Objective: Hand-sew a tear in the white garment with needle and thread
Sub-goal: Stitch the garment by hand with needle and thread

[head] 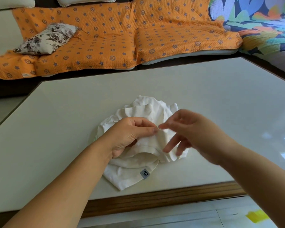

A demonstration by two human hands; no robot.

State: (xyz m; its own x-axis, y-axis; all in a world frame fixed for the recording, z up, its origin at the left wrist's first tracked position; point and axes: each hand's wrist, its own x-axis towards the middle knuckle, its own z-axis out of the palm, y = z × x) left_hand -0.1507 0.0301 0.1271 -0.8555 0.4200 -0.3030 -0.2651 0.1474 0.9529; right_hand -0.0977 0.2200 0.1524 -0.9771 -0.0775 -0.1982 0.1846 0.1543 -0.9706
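Garment bunched mid-table, long axis near-to-far, tagged corner pointing at the near edge. Left hand pinches a raised fold, cloth under and beyond it. Right hand blurred, fingers splayed, beside the fold; grip unclear.

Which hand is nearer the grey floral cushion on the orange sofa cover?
Left. The left hand pinches the white garment, below and right of the grey floral cushion; the right hand hovers over the garment farther right, farther from it.
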